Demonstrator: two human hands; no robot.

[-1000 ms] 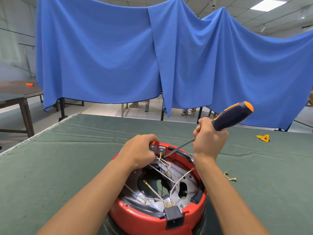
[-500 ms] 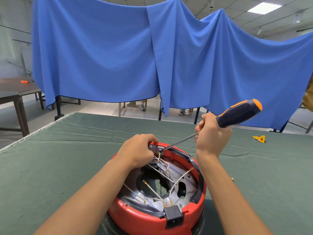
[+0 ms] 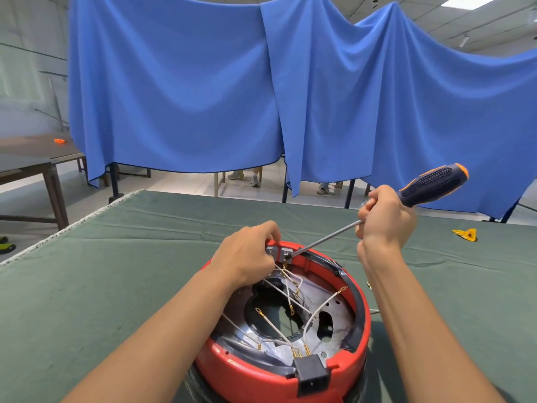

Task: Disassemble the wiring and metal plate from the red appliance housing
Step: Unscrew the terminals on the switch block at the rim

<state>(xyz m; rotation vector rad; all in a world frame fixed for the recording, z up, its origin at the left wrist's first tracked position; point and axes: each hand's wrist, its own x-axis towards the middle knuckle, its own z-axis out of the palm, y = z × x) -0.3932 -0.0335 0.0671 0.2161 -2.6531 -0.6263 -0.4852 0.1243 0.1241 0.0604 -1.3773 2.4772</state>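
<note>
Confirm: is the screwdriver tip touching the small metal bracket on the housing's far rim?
Touching. Head view shows the screwdriver tip meeting the metal bracket with no gap.

No legible text, label, brand, number or sign found on any surface in the head view (the small grey parts at the housing's far rim are too blurred to read).

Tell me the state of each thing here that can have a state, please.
left hand: grips the far rim of the red housing.
right hand: grips the screwdriver.
screwdriver: tilted, tip at the small metal terminal on the rim.
red housing: open side up, on the green table.
white wires: loose across the metal plate.
</note>
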